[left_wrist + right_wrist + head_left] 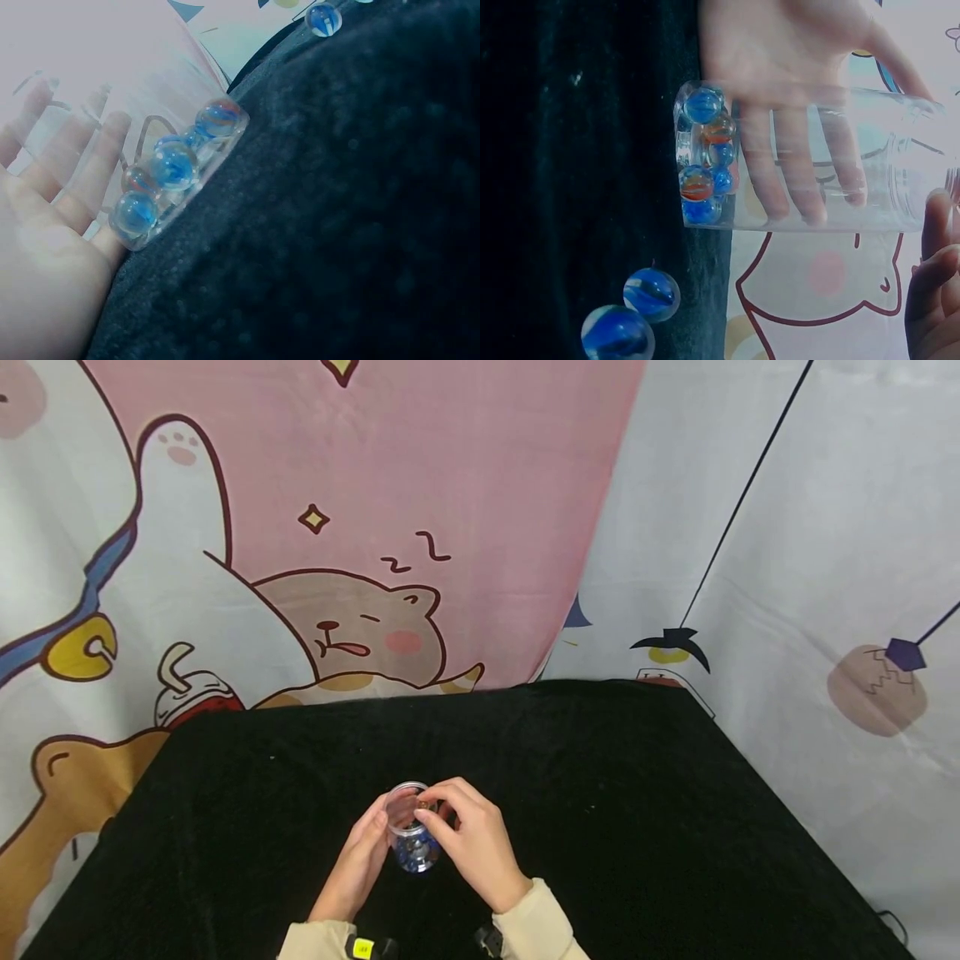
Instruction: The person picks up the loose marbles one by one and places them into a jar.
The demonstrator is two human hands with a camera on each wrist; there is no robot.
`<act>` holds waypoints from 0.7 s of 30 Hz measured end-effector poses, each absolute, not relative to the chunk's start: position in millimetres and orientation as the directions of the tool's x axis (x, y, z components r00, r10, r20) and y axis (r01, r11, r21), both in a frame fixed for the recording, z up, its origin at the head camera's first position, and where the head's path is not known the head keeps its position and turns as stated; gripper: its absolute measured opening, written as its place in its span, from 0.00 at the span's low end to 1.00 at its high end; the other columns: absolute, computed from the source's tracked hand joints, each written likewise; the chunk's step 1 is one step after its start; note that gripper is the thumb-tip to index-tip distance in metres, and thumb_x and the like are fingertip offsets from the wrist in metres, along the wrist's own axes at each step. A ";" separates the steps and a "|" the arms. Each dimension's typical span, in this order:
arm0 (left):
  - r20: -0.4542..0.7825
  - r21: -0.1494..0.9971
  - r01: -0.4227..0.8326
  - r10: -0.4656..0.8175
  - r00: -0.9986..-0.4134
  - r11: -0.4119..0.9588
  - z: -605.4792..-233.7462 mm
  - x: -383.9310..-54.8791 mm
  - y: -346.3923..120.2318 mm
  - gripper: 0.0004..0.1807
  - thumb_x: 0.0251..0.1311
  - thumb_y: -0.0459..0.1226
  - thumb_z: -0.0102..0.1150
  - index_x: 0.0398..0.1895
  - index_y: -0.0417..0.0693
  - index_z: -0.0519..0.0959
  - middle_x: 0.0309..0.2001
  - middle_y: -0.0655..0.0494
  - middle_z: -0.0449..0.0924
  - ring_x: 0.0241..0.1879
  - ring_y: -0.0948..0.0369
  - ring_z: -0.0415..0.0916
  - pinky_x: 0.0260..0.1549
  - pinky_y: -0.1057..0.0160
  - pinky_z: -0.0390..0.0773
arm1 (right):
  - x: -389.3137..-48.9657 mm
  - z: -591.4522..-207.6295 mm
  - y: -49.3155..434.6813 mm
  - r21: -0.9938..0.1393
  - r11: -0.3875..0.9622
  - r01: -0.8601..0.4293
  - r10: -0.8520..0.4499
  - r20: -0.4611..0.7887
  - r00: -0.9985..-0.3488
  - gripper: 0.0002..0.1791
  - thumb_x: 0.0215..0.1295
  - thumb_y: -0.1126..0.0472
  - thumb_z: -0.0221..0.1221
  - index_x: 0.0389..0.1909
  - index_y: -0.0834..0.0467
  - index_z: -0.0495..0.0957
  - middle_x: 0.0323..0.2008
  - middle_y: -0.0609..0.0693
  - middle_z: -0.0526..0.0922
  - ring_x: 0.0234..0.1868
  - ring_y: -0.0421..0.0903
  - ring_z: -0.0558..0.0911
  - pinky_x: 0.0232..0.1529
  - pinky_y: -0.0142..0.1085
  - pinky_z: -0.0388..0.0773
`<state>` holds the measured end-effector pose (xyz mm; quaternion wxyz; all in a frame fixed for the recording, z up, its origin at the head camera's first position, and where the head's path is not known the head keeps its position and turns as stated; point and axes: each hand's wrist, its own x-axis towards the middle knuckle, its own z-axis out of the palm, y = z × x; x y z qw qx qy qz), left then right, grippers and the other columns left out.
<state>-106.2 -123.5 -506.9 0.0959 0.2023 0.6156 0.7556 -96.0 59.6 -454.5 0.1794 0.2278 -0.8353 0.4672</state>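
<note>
My left hand (362, 862) grips a clear plastic jar (810, 161), its fingers round the side. Several glass marbles (176, 166) with blue and orange swirls are gathered at the jar's bottom. The jar stands close over the black cloth with its mouth up, tilted a little in the head view. My right hand (474, 839) is at the open rim, thumb and index finger pinching a small orange-tinted marble (422, 805) there, partly covered by the fingertips. At the right wrist view's edge, the fingers (936, 225) are beside the rim.
Two loose blue-swirled marbles, a nearer marble (617, 335) and a farther marble (652, 295), lie outside the jar. A black cloth (637, 827) covers the table. Behind it hangs a cartoon-printed curtain (480, 485), which also runs along the sides.
</note>
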 end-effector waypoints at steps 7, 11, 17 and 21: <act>0.190 0.969 0.108 0.392 -0.900 -0.220 -507.1 -106.3 -123.2 0.23 0.70 0.43 0.24 0.64 0.45 0.57 0.62 0.44 0.60 0.61 0.51 0.57 0.58 0.54 0.55 | -95.7 -452.4 60.5 -0.698 0.457 -0.551 -0.226 0.508 -0.831 0.08 0.57 0.51 0.58 0.38 0.44 0.76 0.36 0.33 0.73 0.31 0.31 0.72 0.24 0.25 0.71; 0.188 0.970 0.109 0.394 -0.900 -0.215 -506.4 -105.8 -122.7 0.23 0.69 0.43 0.24 0.64 0.46 0.57 0.62 0.44 0.60 0.61 0.51 0.57 0.58 0.54 0.55 | -95.7 -452.2 61.1 -0.697 0.456 -0.553 -0.232 0.507 -0.830 0.09 0.57 0.51 0.58 0.39 0.44 0.76 0.37 0.33 0.73 0.31 0.31 0.72 0.24 0.25 0.71; 0.193 0.969 0.112 0.398 -0.897 -0.218 -506.6 -106.2 -123.0 0.23 0.69 0.43 0.24 0.64 0.46 0.57 0.62 0.45 0.60 0.61 0.51 0.57 0.57 0.56 0.55 | -95.7 -452.6 61.1 -0.696 0.449 -0.560 -0.236 0.512 -0.826 0.10 0.57 0.50 0.57 0.40 0.47 0.77 0.38 0.34 0.73 0.31 0.32 0.71 0.24 0.25 0.71; 0.199 0.967 0.116 0.397 -0.896 -0.225 -507.0 -106.4 -123.0 0.23 0.69 0.42 0.24 0.64 0.46 0.56 0.62 0.45 0.61 0.61 0.51 0.57 0.57 0.56 0.55 | -96.1 -453.0 61.1 -0.693 0.451 -0.563 -0.237 0.515 -0.824 0.10 0.58 0.50 0.57 0.40 0.48 0.77 0.38 0.34 0.73 0.32 0.32 0.71 0.24 0.25 0.71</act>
